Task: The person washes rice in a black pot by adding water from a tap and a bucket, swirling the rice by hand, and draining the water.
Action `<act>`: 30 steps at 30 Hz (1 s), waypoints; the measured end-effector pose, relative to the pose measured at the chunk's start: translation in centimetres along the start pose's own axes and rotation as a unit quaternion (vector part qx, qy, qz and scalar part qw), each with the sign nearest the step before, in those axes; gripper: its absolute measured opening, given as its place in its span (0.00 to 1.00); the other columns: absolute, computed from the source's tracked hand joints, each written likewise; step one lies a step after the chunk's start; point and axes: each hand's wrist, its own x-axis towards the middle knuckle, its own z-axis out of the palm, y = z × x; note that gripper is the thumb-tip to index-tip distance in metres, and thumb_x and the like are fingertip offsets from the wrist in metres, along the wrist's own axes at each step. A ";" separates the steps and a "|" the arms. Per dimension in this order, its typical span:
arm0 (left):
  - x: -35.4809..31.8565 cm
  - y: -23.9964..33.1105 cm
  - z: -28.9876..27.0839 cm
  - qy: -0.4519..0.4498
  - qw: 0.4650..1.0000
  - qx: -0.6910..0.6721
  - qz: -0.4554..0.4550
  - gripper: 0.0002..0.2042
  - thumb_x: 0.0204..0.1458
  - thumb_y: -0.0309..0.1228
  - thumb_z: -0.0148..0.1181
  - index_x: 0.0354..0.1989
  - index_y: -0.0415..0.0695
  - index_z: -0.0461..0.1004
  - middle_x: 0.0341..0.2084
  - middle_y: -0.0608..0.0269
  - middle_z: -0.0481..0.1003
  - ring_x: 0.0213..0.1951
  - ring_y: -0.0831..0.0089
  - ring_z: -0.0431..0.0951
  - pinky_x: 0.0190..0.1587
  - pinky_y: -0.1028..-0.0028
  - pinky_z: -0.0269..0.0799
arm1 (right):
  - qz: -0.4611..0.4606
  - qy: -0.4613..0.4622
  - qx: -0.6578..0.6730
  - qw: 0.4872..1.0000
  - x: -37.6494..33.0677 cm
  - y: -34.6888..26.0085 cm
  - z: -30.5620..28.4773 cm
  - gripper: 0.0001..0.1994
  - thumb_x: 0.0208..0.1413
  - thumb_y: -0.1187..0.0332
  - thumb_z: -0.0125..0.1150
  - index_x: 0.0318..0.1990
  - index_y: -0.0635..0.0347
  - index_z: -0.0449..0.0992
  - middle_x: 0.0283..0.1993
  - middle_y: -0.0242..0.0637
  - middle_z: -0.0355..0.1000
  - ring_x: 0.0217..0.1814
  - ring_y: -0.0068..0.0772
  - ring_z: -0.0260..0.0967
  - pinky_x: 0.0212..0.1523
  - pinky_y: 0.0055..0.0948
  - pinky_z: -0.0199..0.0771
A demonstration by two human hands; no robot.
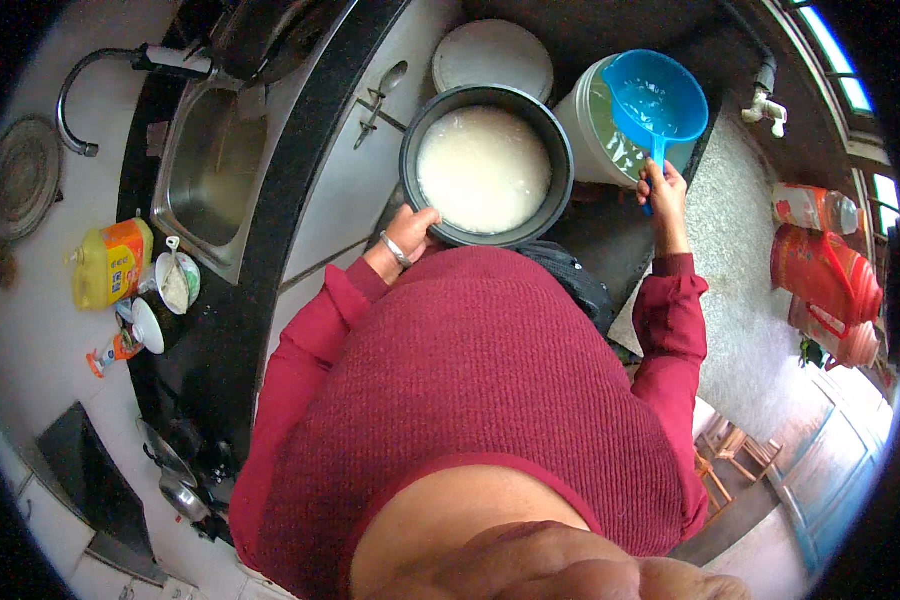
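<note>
My left hand (pixel 407 235) is closed on the near left rim of a dark round pot (pixel 560 165), its thumb over the edge. In the pot lies cloudy white liquid (pixel 485 170) with what looks like rice in it. To the right, my right hand (pixel 665 190) grips the handle of a blue plastic dipper (pixel 660 97). The dipper's bowl is over a white bucket (pixel 573 125) of water, covering part of its opening. Some water shows in the bowl. Whether the bowl touches the bucket's water I cannot tell.
A round whitish lid (pixel 493 60) is behind the pot. Left are cabinet doors with a spoon (pixel 394 78) at the handle, a steel sink (pixel 210 170), a faucet (pixel 80 100) and a yellow jug (pixel 112 265). Right are a wall tap (pixel 765 112) and red jugs (pixel 825 275).
</note>
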 end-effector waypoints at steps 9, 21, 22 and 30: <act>1.5 1.1 1.2 -0.040 0.999 0.003 -0.023 0.16 0.43 0.19 0.46 0.44 0.30 0.65 0.38 0.52 0.71 0.39 0.62 0.74 0.42 0.65 0.71 | -0.089 -0.012 -0.184 0.979 -11.0 -6.7 2.2 0.14 0.54 0.71 0.52 0.49 0.61 0.67 0.20 0.23 0.61 0.16 0.12 0.55 0.16 0.16 0.54; 1.9 1.5 1.2 -0.061 0.997 0.050 -0.007 0.12 0.43 0.19 0.46 0.39 0.35 0.68 0.32 0.59 0.72 0.34 0.67 0.74 0.37 0.67 0.72 | -0.317 -0.080 -0.433 0.840 -14.8 -6.4 3.8 0.21 0.48 0.78 0.54 0.52 0.63 0.62 0.42 0.51 0.69 0.42 0.52 0.69 0.40 0.35 0.70; 2.1 1.3 1.0 -0.065 0.997 0.049 -0.006 0.12 0.43 0.19 0.46 0.39 0.35 0.68 0.32 0.60 0.73 0.34 0.68 0.74 0.37 0.67 0.72 | -0.315 -0.085 -0.432 0.841 -14.8 -6.3 4.0 0.22 0.48 0.78 0.54 0.52 0.63 0.62 0.43 0.52 0.68 0.43 0.52 0.69 0.40 0.35 0.70; 0.9 2.2 2.1 -0.065 0.997 0.042 -0.031 0.20 0.41 0.17 0.45 0.47 0.35 0.64 0.40 0.55 0.70 0.43 0.64 0.70 0.45 0.68 0.68 | -0.328 -0.102 -0.445 0.827 -14.4 -5.7 4.4 0.23 0.47 0.76 0.55 0.53 0.64 0.61 0.45 0.53 0.68 0.46 0.53 0.67 0.43 0.36 0.70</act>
